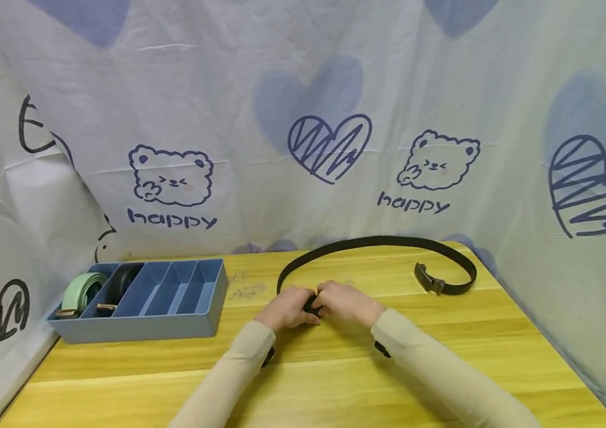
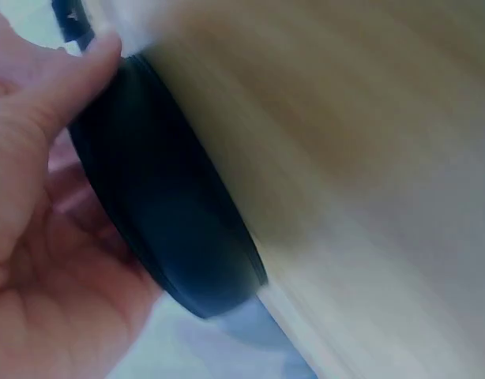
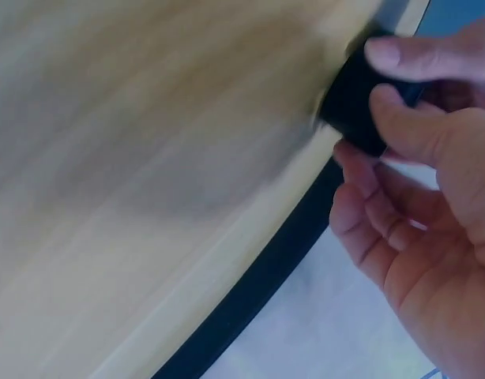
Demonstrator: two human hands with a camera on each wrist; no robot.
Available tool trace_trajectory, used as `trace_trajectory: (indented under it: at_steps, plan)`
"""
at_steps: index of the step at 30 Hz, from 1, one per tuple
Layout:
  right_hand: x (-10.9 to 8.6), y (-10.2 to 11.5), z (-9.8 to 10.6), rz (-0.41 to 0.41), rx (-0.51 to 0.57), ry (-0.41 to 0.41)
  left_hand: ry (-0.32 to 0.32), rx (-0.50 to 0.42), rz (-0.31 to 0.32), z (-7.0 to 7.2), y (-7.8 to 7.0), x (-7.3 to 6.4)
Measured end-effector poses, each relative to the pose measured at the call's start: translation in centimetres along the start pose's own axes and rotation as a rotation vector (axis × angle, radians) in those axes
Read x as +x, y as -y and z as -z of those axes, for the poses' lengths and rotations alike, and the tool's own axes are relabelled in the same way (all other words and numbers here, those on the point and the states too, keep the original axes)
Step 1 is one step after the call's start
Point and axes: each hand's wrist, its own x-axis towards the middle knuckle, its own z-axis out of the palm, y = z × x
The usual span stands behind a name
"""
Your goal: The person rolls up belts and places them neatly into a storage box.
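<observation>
So the person's got a black belt (image 1: 378, 241) out on the table (image 1: 335, 386), and one end is curled into a tight little roll between both hands, a bit left of the buckle side. Left hand (image 1: 289, 306) has it pinched, thumb along the roll's edge and fingers tucked behind; right hand (image 1: 346, 300) is curled in against it too, finger and thumb gripping the strap, lower fingers loosely bent. Neither hand is opened much. My guess is they're both clamped on because leather that springy would pop loose otherwise. The strap seems to stand on its edge, which probably helps the curl stay even.

The rest sweeps in a big arc along the back of the table, near the hanging cloth (image 1: 239, 89), can't tell if it touches. The bend by the buckle (image 1: 428, 279) sits close to the right edge, so not much slack that way. Loads of open wood toward the person though, and a gap on the left before the blue tray (image 1: 137, 328), where a green belt (image 1: 79, 291) and another dark one (image 1: 122, 282) sit coiled in the two leftmost slots, each apparently kept in shape by the walls
</observation>
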Motion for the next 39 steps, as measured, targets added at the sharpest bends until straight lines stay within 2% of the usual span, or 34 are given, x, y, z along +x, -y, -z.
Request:
trace_trajectory:
  at_steps: [4,6,10,16,20,29,33,39]
  plan:
    - [-0.1,-0.8,-0.1,0.042,0.003,0.018,0.051,0.005,-0.062,0.1,0.7,0.0]
    - [-0.2,-1.0,-0.2,0.048,0.005,0.019,0.068,0.002,-0.066,0.1,0.9,0.1]
    - [-0.4,-0.9,-0.3,0.011,0.024,0.01,0.05,0.006,-0.043,0.1,0.8,0.3]
    - [-0.6,0.1,-0.3,0.007,0.105,0.006,0.0,0.006,0.013,0.0,0.1,0.5]
    - [-0.5,0.0,-0.3,0.015,0.147,0.006,-0.007,-0.016,0.024,-0.1,0.0,0.5]
    - [-0.5,-1.3,-0.4,0.079,0.168,0.038,0.079,-0.017,-0.083,0.3,0.5,-0.5]
    - [-0.8,-1.4,-0.4,0.072,0.193,0.014,0.089,-0.028,-0.065,0.4,0.5,-0.7]
    - [-0.7,-1.6,-0.6,0.004,0.228,0.001,0.101,-0.011,-0.025,0.6,0.5,-0.7]
